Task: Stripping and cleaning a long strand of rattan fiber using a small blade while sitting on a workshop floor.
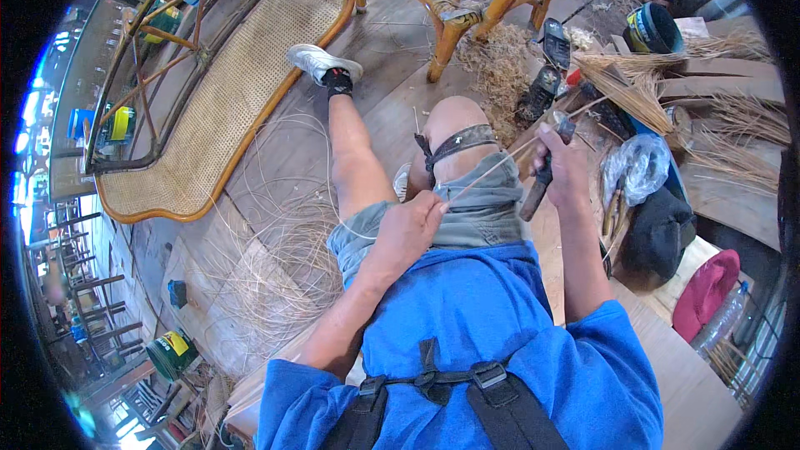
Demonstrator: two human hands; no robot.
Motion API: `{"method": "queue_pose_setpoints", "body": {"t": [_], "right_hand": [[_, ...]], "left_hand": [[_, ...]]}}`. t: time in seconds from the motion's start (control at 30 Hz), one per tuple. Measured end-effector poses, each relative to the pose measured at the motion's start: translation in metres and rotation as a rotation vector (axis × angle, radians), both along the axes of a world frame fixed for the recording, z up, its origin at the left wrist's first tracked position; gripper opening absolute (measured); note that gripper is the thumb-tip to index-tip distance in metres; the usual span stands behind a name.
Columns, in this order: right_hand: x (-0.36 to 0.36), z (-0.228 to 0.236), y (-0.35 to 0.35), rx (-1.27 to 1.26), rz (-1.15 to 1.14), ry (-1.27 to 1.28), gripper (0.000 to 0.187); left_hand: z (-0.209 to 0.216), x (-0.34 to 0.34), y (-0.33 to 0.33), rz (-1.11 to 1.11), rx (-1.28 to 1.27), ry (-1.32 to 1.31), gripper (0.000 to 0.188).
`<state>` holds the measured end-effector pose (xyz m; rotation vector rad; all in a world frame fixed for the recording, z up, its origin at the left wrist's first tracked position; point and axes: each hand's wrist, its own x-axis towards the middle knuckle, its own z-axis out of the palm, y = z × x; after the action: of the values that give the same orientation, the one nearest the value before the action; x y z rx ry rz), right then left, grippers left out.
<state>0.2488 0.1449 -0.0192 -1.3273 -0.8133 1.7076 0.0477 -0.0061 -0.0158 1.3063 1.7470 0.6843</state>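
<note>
My left hand (408,227) pinches a thin pale rattan strip (477,180) above my lap. The strip runs up over my bent right thigh to my right hand (567,165). Wrapped in that hand is a short tool with a dark handle (537,187), perhaps a knife; its working end is partly hidden by the fingers, so I cannot make out its exact kind. The strip meets the tool near my right thumb. A dark band (462,143) is tied around my right knee. From the left hand, the strip's other side curves toward a loose tangle of rattan strands (275,262) beside my left thigh.
A woven cane panel with a rattan rim (242,67) lies at the left, and rattan chair legs (450,33) stand ahead. Black sandals (546,83), shavings (500,62), strip bundles (629,92), a plastic bag (637,168), a black cap (658,237) and a red cap (707,293) crowd the right.
</note>
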Motion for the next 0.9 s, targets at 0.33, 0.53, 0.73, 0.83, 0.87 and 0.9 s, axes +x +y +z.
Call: {"method": "queue_pose_setpoints", "body": {"t": [0.33,0.53,0.73,0.83,0.87,0.9], "right_hand": [[-0.009,0.010,-0.075,-0.196,0.182,0.014,0.021],[0.003,0.012,-0.023,0.345,0.271,-0.387,0.030],[-0.034,-0.012,-0.004,0.679,0.672,-0.833,0.032],[-0.048,-0.004,-0.015,0.789,0.735,-0.937,0.028],[-0.049,-0.001,-0.019,0.839,0.782,-0.994,0.027],[-0.052,-0.005,-0.021,0.925,0.809,-1.029,0.026]], "left_hand": [[-0.036,0.002,0.011,0.275,-0.152,-0.265,0.025],[-0.012,0.010,0.021,0.333,-0.092,-0.383,0.024],[-0.021,0.011,0.033,0.408,-0.024,-0.544,0.021],[-0.014,0.013,0.038,0.424,-0.049,-0.519,0.020],[-0.014,0.013,0.038,0.417,-0.052,-0.481,0.019],[-0.013,0.012,0.038,0.413,-0.067,-0.476,0.019]]}}
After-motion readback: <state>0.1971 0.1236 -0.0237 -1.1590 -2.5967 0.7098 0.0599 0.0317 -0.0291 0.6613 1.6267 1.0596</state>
